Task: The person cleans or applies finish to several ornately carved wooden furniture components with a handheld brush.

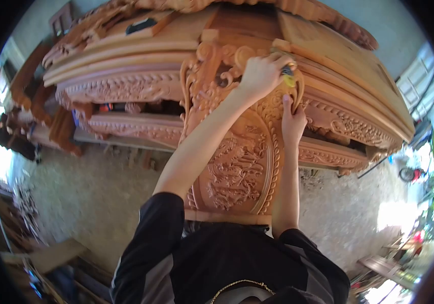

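Observation:
A carved wooden panel (234, 169) with raised figures and a scrolled border lies in front of me, its near end close to my body. My left hand (263, 76) is closed over the panel's upper right part. It grips a small tool with a yellow and dark handle (289, 80); its working end is hidden by the fingers. Just below, my right hand (294, 121) is at the panel's right edge, thumb on the carved border. Its other fingers curl at the edge and are partly hidden.
Behind the panel stands a long carved wooden furniture piece (120, 88) with ledges and openings. A dark object (141, 26) lies on its top at left. Wooden parts (65, 126) stand at far left. Boards (57, 256) lie at lower left on the concrete floor (100, 187).

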Tool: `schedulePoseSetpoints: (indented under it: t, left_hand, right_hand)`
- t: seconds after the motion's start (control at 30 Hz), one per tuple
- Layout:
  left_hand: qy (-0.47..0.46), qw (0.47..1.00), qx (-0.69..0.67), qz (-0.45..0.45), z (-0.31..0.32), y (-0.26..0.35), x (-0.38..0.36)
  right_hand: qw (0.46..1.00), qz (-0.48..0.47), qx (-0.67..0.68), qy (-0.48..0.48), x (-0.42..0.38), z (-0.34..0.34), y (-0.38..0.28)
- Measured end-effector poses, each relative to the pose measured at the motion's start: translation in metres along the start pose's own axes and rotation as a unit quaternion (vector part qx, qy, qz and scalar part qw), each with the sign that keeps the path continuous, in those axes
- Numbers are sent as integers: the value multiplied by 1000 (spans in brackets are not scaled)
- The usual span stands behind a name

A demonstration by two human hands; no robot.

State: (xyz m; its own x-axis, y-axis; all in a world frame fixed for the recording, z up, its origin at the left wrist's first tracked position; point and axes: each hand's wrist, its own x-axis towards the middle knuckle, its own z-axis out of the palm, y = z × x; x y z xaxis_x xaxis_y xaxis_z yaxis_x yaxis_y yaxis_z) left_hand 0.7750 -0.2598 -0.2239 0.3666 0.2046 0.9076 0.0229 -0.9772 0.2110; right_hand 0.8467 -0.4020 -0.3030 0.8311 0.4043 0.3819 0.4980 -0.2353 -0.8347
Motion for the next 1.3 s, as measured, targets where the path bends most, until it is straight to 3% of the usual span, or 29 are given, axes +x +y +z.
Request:
schedulePoseSetpoints:
  t: [0.17,0.23,0.4,0.53,0.63,0.73,0.83,1.13,1.3]
  left_hand:
    - [-28,999,26,14,-5,1,-2]
    - [-51,996,62,31,-9,-2,-6]
    - [-2,989,151,-10,-14,0,-19]
    - [16,993,107,-55,-12,0,-16]
    - [12,992,125,-29,-5,8,-14]
    - [-70,995,68,31,3,14,-12]
    - [-47,991,105,67,13,16,-14]
    - [-28,993,113,22,6,13,-17]
    - [-14,994,110,-3,-6,9,-20]
  right_hand:
    - [999,-46,-4,6,2,5,2]
    - [1000,-12,-8,-3,2,3,0]
    - [999,-33,12,7,-1,6,-3]
    - [999,-49,0,24,-6,7,-12]
    - [999,-35,-17,20,-6,7,-14]
    - [999,-44,-19,23,-4,9,-8]
    - [998,-56,-8,20,-2,8,-3]
    - [996,-80,-13,28,1,10,3]
    - [999,-39,-21,20,-1,8,-3]
